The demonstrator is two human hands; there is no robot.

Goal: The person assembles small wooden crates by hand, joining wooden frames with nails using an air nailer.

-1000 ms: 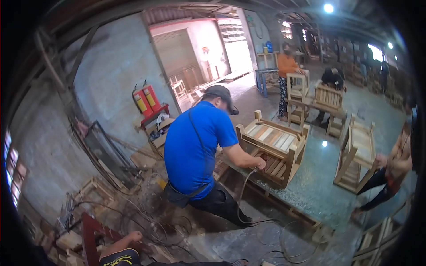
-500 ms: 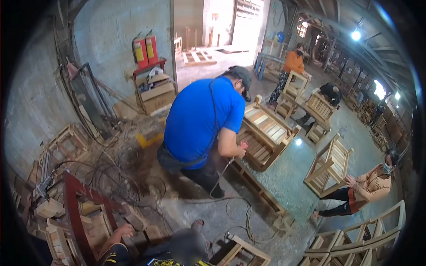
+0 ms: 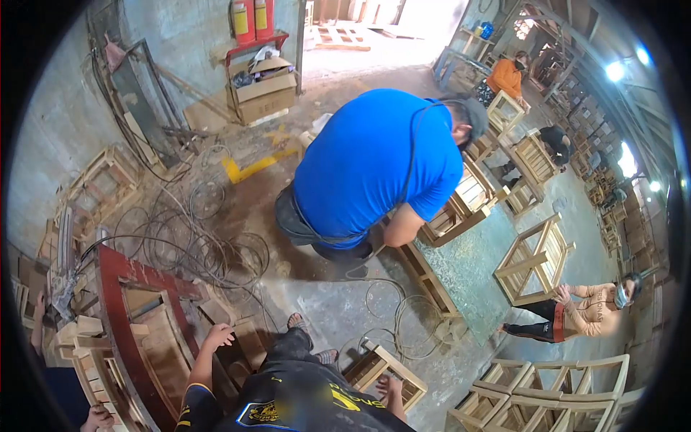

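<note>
My left hand (image 3: 218, 336) reaches out beside a dark red wooden frame (image 3: 119, 288), over brown wooden pieces (image 3: 248, 344). Its fingers are loosely bent and apart, with nothing seen in them. My right hand (image 3: 389, 389) hangs low over a small pale wooden frame (image 3: 373, 369) on the floor by my feet. It overlaps the frame in this view, its fingers loose and nothing showing in them. Slatted wooden furniture parts (image 3: 97, 381) lean left of the red frame, where another person's hand (image 3: 98, 416) rests.
Cables (image 3: 209, 259) coil across the floor ahead, with more hose (image 3: 399, 324) to the right. A person in blue (image 3: 374, 165) bends over a slatted wooden piece (image 3: 468, 198). Another person (image 3: 590, 309) holds a wooden frame (image 3: 536, 263). Chair frames (image 3: 554, 389) stand lower right.
The view has tipped downward, showing more of my body and feet. My right hand has come into view. My left-hand fingers look looser, and the person in blue bends further over.
</note>
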